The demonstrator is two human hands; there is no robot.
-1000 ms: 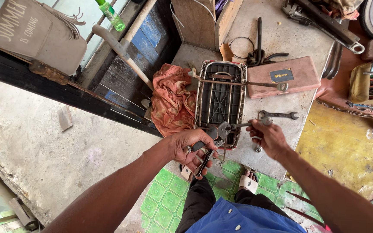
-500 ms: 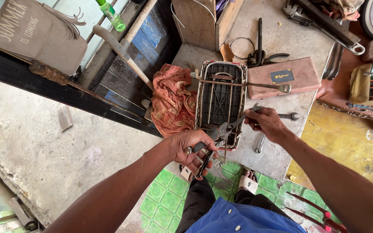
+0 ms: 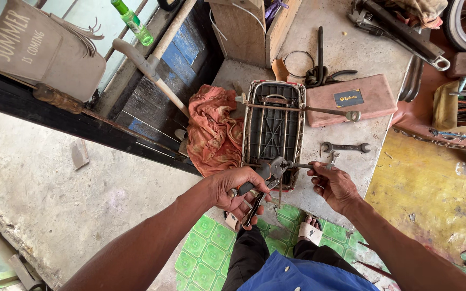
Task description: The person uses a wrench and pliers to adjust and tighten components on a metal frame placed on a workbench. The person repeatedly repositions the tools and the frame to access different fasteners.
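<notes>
An upturned black seat base (image 3: 274, 129) with a metal frame lies on a concrete bench (image 3: 351, 48). My left hand (image 3: 238, 189) grips a pair of dark-handled pliers (image 3: 262, 180), whose jaws bite on the frame's near end. My right hand (image 3: 334, 186) holds a small metal spanner (image 3: 327, 161) by its end, reaching toward the same spot on the frame. A second open-ended spanner (image 3: 346, 147) lies loose on the bench just beyond my right hand.
An orange rag (image 3: 211, 132) lies left of the seat base and a pink tool case (image 3: 349, 98) to its right. Further back are large wrenches (image 3: 400, 32), a wooden box (image 3: 249, 27), a green bottle (image 3: 133, 22) and a wooden handle (image 3: 152, 67). Green tiles (image 3: 211, 245) lie below.
My right hand has come back toward me from the bench top, bringing a small spanner to the seat frame's near end. My left hand stays on the pliers.
</notes>
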